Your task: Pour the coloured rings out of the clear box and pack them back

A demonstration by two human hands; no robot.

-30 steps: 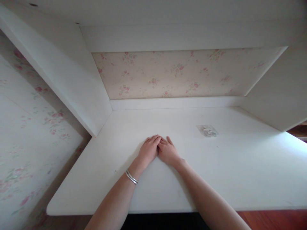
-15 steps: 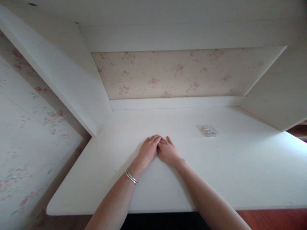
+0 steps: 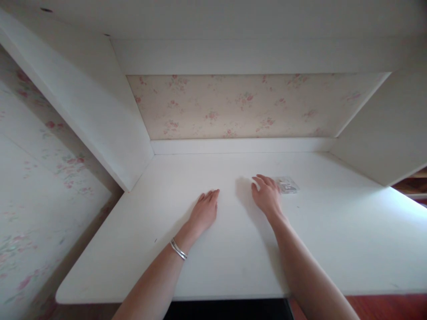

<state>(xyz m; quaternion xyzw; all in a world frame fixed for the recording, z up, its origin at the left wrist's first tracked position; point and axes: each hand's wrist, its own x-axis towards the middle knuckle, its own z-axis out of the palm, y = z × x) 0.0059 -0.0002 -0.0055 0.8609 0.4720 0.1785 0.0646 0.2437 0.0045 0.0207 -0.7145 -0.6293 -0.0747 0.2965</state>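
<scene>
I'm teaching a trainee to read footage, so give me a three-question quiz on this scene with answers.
1. What pattern is on the wallpaper behind the white desk? A: stripes. B: flowers. C: checks.
2. True or false: the right hand is nearer the clear plastic packet than the left hand is.
3. Fill in the colour: the bracelet around the left wrist is ____.

Key: 1. B; 2. true; 3. silver.

My head camera looks ahead and down. My left hand (image 3: 204,210), right hand (image 3: 268,195) and bench (image 3: 230,262) are near it.
</scene>
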